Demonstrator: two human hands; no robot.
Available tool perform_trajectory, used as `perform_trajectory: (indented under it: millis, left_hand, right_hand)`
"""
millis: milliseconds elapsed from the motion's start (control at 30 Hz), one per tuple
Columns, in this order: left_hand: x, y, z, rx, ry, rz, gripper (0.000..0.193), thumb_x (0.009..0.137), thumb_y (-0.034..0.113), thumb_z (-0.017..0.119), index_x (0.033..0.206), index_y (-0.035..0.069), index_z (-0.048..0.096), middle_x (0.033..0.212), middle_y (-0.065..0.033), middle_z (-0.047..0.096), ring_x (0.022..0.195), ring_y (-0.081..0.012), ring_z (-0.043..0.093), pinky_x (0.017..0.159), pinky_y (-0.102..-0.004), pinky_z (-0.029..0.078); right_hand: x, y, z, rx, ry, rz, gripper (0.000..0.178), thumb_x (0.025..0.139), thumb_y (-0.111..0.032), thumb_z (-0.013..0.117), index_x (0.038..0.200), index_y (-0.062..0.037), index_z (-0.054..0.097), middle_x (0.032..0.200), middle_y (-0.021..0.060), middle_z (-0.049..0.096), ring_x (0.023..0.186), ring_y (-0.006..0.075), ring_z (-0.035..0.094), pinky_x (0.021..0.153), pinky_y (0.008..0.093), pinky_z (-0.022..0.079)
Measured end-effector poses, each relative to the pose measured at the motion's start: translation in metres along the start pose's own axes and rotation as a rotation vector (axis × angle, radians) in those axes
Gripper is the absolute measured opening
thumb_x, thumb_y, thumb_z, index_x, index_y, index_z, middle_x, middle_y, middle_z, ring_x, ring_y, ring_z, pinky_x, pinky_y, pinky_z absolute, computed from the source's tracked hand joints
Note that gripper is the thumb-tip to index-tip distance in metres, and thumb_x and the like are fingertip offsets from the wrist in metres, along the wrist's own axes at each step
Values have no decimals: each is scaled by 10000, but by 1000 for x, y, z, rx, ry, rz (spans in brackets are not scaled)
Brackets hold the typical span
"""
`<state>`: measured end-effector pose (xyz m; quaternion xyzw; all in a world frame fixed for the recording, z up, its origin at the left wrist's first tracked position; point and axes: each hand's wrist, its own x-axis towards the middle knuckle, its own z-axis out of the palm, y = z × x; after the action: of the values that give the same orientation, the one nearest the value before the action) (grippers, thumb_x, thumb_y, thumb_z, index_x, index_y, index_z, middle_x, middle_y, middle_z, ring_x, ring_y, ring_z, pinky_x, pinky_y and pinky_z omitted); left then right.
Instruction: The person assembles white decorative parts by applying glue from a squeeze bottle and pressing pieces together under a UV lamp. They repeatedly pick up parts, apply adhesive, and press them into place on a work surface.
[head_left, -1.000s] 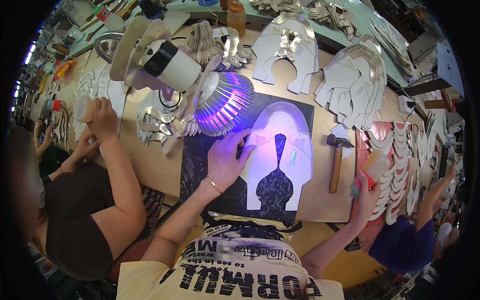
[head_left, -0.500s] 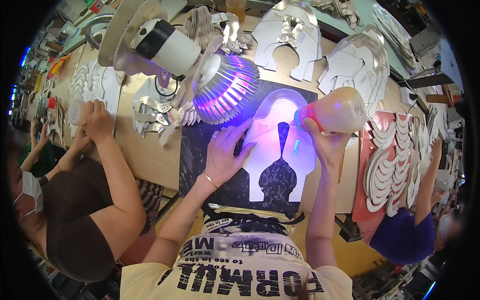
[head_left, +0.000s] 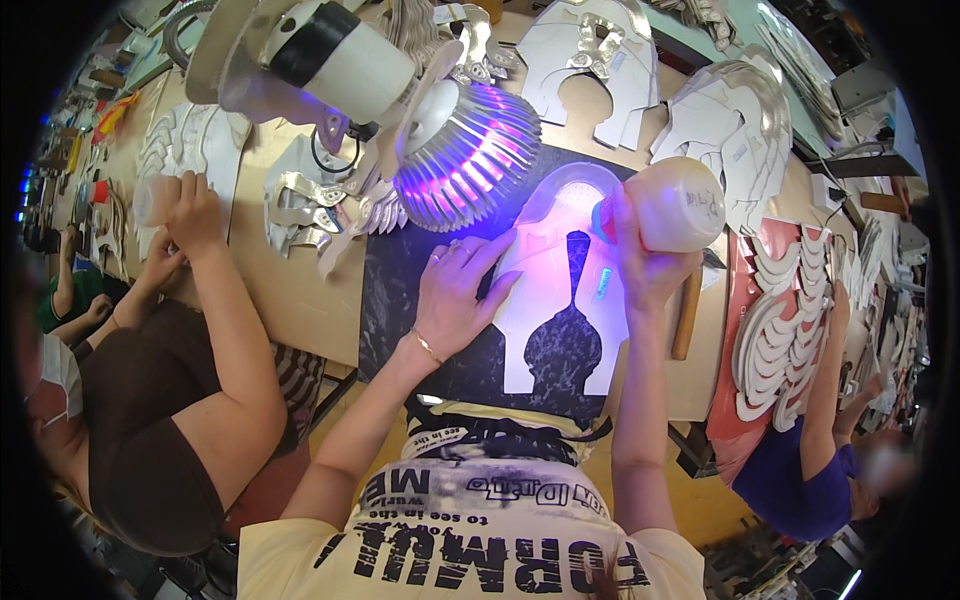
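Note:
A flat white shoe upper piece point(head_left: 535, 345), with a keyhole-shaped cutout down its middle, lies on a dark marbled board point(head_left: 400, 330) under violet light. My left hand point(head_left: 460, 295) rests at its left edge, fingers stretched and apart, holding nothing. In my right hand point(head_left: 645, 265) is a translucent plastic bottle point(head_left: 685, 205) with cream-coloured contents, tipped on its side. Its blue neck points left, over the right side of the piece's rounded toe. The bottle and my fingers hide its tip, so contact with the piece cannot be made out.
A finned metal lamp point(head_left: 470, 155) hangs low beside the board's upper left. Stacked upper pieces point(head_left: 725, 130) lie beyond it. A wooden handle point(head_left: 687, 315) lies right of my forearm, near a red sheet point(head_left: 735, 330) with curved white pieces. Co-workers sit on both sides.
The bottle has swung slightly upward and turned, its base now facing more toward me. My left hand stays at the piece's left edge. The whole view has shifted a little.

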<state>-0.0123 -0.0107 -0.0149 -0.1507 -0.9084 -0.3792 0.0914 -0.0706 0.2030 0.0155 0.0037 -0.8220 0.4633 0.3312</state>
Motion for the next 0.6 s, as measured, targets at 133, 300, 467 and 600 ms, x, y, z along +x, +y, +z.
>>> perform_trajectory:
  millis: [133,300,467,600]
  left_hand:
    - [1,-1,0,-2,-7,0,444,862,252,718,1268,97,628,925,-75,630,823,-248,592,752,-373,422]
    - [1,-2,1,18,11,9,449,829,240,761,1240,94,652,919,-58,639,793,-219,590,758,-354,423]
    - [1,-3,3,28,5,6,446,839,256,747,1246,99,650,902,-57,632,786,-216,591,745,-352,417]
    - [1,-4,2,27,-4,0,448,840,261,743,1248,103,650,889,-50,627,775,-214,587,734,-348,414]
  right_hand:
    - [-2,0,9,40,-1,-73,243,761,-155,859,909,-1,742,806,67,749,713,146,727,676,277,565]
    - [-7,-3,17,84,-26,-91,239,752,-128,859,912,2,738,817,74,748,715,151,724,671,275,560]
    - [-13,-3,13,110,-60,-83,263,728,-138,874,899,-1,730,804,72,741,713,153,721,664,275,554]
    - [-22,-5,4,56,-139,-87,291,724,-161,877,919,-6,727,811,71,740,721,151,720,668,277,553]
